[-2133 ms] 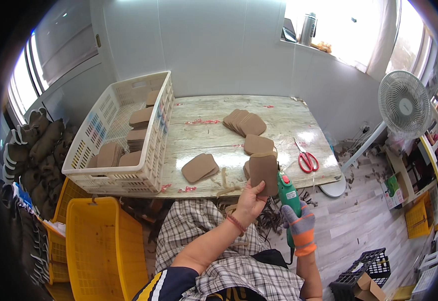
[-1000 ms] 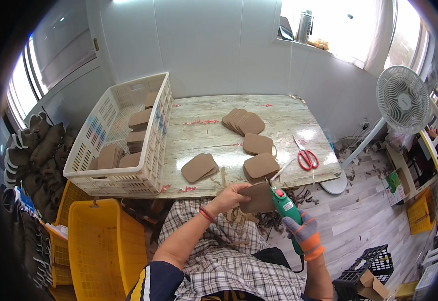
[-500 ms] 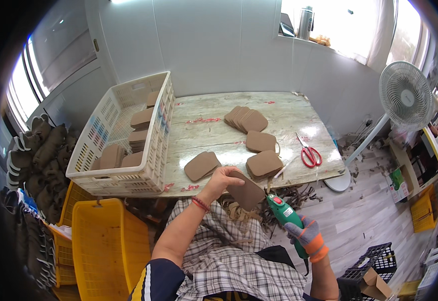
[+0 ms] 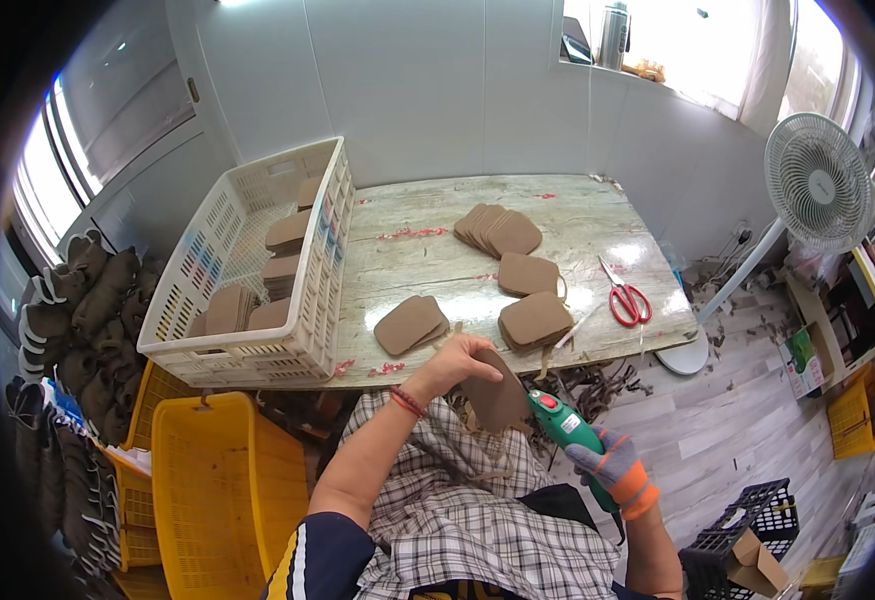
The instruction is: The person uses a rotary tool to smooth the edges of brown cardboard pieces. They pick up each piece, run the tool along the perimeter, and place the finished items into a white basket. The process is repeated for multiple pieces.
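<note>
My bare left hand (image 4: 460, 366) pinches the upper end of a brown rounded pad (image 4: 498, 396) over my lap. Wrapped round a green handheld power tool (image 4: 567, 424) with a red button is my right hand (image 4: 608, 464), in a grey and orange glove. The tool's front end meets or nearly meets the pad's right edge; exact contact is hard to tell. Stacks of similar brown pads lie on the table: one stack (image 4: 410, 325) just beyond my left hand, another (image 4: 535, 321) near the front edge, a third (image 4: 528, 274) behind it, and a fanned row (image 4: 498, 230) farther back.
Red-handled scissors (image 4: 627, 303) lie at the table's right. A white crate (image 4: 247, 345) of pads stands on its left, with a yellow bin (image 4: 207, 490) below. Dark trimmings (image 4: 607, 390) litter the floor under the front edge. A white fan (image 4: 815, 185) stands right.
The pad has turned in my left hand and now hangs steeper, its right edge still by the tool. My right hand keeps its hold on the tool. The whole view has shifted slightly.
</note>
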{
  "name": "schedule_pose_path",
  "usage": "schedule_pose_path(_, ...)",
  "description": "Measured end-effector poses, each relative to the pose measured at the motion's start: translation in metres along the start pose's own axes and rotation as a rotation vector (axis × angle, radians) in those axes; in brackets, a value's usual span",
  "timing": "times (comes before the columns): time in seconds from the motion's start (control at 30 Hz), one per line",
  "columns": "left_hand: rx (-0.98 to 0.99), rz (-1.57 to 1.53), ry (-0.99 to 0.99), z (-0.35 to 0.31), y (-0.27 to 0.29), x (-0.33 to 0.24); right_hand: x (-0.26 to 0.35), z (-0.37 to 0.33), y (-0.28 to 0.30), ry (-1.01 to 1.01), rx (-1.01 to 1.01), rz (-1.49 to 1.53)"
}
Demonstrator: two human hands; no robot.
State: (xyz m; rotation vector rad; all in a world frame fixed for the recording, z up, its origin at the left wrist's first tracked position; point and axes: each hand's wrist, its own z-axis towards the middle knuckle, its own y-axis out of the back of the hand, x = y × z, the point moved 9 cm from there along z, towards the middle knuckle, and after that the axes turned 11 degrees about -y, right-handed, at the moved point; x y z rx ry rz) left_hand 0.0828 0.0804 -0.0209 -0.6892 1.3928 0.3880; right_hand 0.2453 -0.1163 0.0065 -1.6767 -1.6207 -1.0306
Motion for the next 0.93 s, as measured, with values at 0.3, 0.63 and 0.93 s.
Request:
schedule_pose_path(0.3, 0.116, 0.169, 0.049, -0.003, -0.025, 0.003, 0.002, 0.006, -0.007, -0.009, 0.002, 0.049)
schedule_pose_path(0.63, 0.209, 0.142, 0.109, -0.002, -0.041, 0.015, 0.014, 0.014, -0.014, 0.029, 0.009, 0.073)
schedule_pose_path(0.93, -0.050, 0.071, -0.002, -0.022, 0.017, -0.011, 0.009, 0.011, 0.003, 0.005, -0.093, -0.226)
